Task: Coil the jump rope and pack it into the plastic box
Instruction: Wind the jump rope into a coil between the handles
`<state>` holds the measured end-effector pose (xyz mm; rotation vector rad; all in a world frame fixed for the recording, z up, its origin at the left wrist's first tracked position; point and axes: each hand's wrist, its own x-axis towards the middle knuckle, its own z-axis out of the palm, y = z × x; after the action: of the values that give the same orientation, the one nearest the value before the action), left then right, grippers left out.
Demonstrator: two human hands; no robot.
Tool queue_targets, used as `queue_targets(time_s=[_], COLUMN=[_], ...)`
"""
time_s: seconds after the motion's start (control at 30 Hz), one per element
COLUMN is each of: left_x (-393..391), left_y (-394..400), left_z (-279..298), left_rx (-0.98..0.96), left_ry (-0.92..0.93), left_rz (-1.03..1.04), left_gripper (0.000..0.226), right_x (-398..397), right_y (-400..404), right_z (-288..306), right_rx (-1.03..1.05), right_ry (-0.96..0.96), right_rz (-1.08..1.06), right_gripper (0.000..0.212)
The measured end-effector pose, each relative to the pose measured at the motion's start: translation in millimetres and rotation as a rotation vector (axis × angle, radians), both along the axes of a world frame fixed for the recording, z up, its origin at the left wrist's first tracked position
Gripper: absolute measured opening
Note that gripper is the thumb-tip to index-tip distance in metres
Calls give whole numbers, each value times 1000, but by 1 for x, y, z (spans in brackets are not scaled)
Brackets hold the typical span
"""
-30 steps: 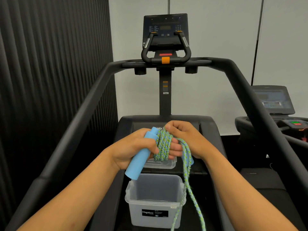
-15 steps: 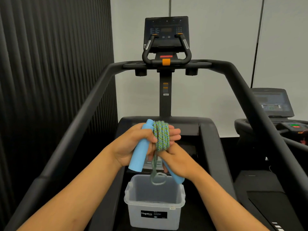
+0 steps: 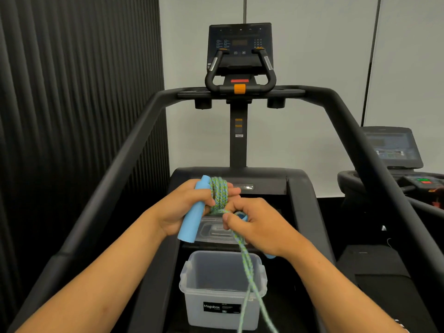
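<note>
My left hand (image 3: pixel 185 207) grips a light blue foam handle (image 3: pixel 193 221), and several turns of the green-blue braided jump rope (image 3: pixel 218 193) are wound around its fingers. My right hand (image 3: pixel 259 227) is closed on the rope just below the coil and also holds the second blue handle, whose tip (image 3: pixel 270 255) pokes out under the wrist. Two loose strands (image 3: pixel 249 280) hang from that hand across the open clear plastic box (image 3: pixel 192 280), which stands on the treadmill deck below both hands.
The box's clear lid (image 3: pixel 216 233) lies on the deck just beyond the box, partly behind my hands. Black treadmill rails (image 3: pixel 125 159) run along both sides, with the console (image 3: pixel 240 46) ahead. A second treadmill (image 3: pixel 394 150) stands to the right.
My right hand has swung from above the coil down and around to below it, adding a turn of rope. The hanging strands now trail across the box toward the lower right.
</note>
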<state>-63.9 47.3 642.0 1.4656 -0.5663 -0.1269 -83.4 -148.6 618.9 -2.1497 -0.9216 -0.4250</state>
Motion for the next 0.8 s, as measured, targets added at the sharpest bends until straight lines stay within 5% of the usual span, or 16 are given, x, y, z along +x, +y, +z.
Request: queue_targets(time_s=[0.17, 0.3, 0.53, 0.8], left_x=[-3, -12, -24, -38], left_y=[-1, -7, -18, -27], left_z=[-8, -14, -16, 1], left_rx=[162, 179, 241, 145], left_ry=[-56, -15, -26, -72], left_rz=[97, -41, -145, -187], left_gripper=[24, 48, 52, 52], right_x=[-1, 10, 37, 41], right_y=[-11, -21, -24, -11], right_z=[20, 42, 49, 9], right_rx=[62, 123, 171, 219], right_ry=[-15, -65, -75, 231], right_rz=[-15, -50, -79, 132], right_gripper=[25, 28, 26, 21])
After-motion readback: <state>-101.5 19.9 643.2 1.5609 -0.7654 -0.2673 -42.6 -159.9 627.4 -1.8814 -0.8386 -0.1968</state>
